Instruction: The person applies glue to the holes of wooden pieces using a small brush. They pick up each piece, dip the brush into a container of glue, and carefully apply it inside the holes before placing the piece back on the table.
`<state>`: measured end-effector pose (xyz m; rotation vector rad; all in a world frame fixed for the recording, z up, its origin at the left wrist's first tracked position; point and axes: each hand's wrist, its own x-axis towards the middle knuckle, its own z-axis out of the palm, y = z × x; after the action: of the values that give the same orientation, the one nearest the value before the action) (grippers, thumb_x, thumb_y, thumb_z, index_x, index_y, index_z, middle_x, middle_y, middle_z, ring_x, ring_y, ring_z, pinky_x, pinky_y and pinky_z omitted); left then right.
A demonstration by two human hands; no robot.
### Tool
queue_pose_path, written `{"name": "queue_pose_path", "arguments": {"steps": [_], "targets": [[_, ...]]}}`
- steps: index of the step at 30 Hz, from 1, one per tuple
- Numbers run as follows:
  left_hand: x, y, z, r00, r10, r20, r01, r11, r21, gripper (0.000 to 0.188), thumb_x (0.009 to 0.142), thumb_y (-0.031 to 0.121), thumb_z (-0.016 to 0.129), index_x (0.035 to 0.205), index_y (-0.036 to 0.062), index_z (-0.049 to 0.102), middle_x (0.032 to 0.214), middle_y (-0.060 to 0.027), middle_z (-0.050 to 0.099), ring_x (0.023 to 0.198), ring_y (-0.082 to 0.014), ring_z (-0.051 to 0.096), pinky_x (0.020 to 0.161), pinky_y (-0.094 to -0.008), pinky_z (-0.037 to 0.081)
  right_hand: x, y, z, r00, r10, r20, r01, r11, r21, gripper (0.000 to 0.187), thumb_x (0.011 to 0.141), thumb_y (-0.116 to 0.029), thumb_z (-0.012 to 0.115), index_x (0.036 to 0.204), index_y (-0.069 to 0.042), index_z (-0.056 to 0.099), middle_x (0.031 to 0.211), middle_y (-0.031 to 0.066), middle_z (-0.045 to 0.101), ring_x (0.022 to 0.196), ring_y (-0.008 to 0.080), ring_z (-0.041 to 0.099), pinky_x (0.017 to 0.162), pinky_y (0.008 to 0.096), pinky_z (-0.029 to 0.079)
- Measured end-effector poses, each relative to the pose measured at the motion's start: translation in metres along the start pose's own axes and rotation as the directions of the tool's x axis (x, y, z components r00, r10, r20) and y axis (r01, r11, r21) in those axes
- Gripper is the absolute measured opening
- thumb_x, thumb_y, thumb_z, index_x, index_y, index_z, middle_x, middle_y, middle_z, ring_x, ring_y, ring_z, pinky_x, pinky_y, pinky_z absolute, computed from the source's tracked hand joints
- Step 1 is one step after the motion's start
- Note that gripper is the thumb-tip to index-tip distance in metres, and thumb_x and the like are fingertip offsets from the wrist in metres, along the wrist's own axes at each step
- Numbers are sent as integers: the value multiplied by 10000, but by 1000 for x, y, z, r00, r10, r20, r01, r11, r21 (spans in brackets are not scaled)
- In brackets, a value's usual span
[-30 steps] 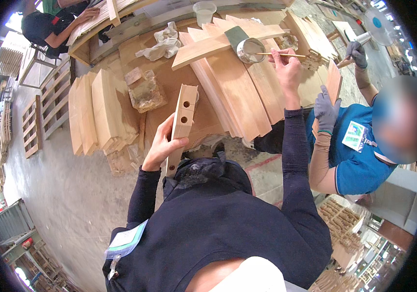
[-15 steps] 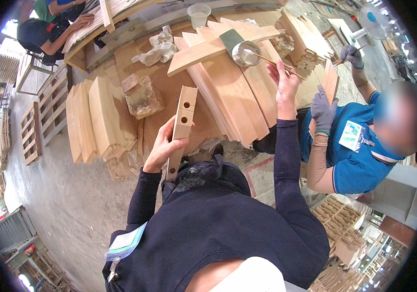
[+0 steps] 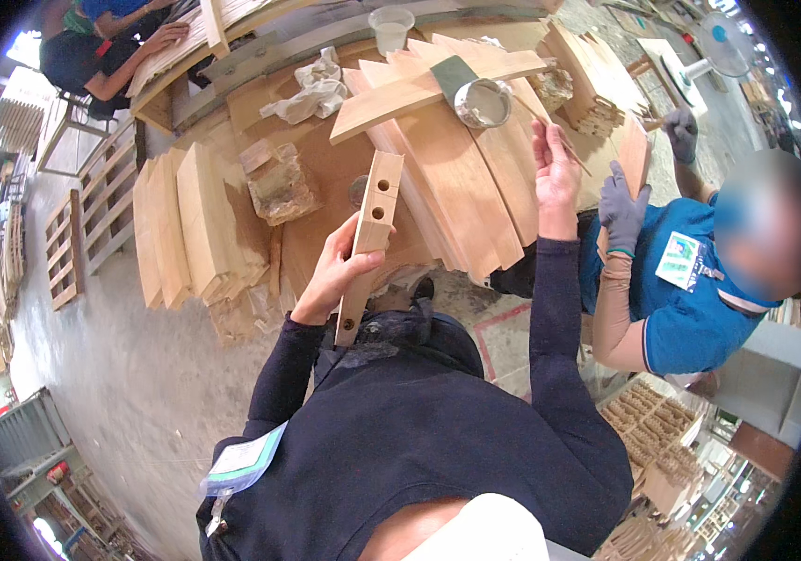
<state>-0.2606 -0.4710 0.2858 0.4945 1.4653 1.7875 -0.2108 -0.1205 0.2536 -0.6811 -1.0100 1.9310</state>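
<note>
My left hand (image 3: 342,266) is closed round a pale wooden bar (image 3: 370,245), held tilted upright. Two dark drilled holes show near the bar's top end and one near its bottom. In the fingers of my right hand (image 3: 557,173) is a thin wooden stick (image 3: 573,154), its far end raised just right of a round tub (image 3: 483,103). Whitish stuff smears the tub, which stands by a dark green block (image 3: 454,77) on a board (image 3: 391,105). That board lies across several flat planks (image 3: 456,178).
Wood stacks stand at left (image 3: 199,220) and far right (image 3: 587,79). A stained block (image 3: 279,182), a white rag (image 3: 311,89) and a clear plastic cup (image 3: 391,30) are on the bench. At right, a gloved co-worker (image 3: 690,290) holds a board (image 3: 634,154).
My right hand has drawn the stick out of the tub, its tip now to the tub's right. My left hand has moved the wooden bar rightward and slightly up.
</note>
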Motion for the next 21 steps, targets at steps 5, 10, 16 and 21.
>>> {"name": "queue_pose_path", "arguments": {"steps": [5,10,16,21], "targets": [[-7,2,8,992,51,-113,-53,999,-8,581,690,428,675,1107,40,558,859,4,537,724,-56,496,644,-214,418,-95,-46,60,975,90,202,-64,989,-132,146,926,-214,633,933,-75,590,900,144,707,774,204,706,620,249,551],[-14,14,9,997,-1,-76,-1,1000,-28,538,655,350,649,1096,53,561,828,22,530,721,-52,493,655,-203,408,-152,-44,83,925,52,377,30,978,-208,171,940,-226,615,919,-68,551,866,153,705,748,216,705,603,259,533],[-19,12,8,996,13,-92,-14,1000,-9,533,640,319,635,1099,58,559,807,33,514,711,-46,486,629,-197,400,-158,-30,85,923,19,384,56,982,-182,171,936,-220,616,931,-59,557,892,164,705,785,219,706,626,265,544],[-22,13,8,996,36,-80,-37,999,-15,533,638,295,632,1105,51,551,803,34,507,704,-46,477,625,-200,395,-161,-31,88,915,7,403,68,983,-173,133,931,-169,617,963,-56,554,963,186,694,844,236,702,666,267,560]]}}
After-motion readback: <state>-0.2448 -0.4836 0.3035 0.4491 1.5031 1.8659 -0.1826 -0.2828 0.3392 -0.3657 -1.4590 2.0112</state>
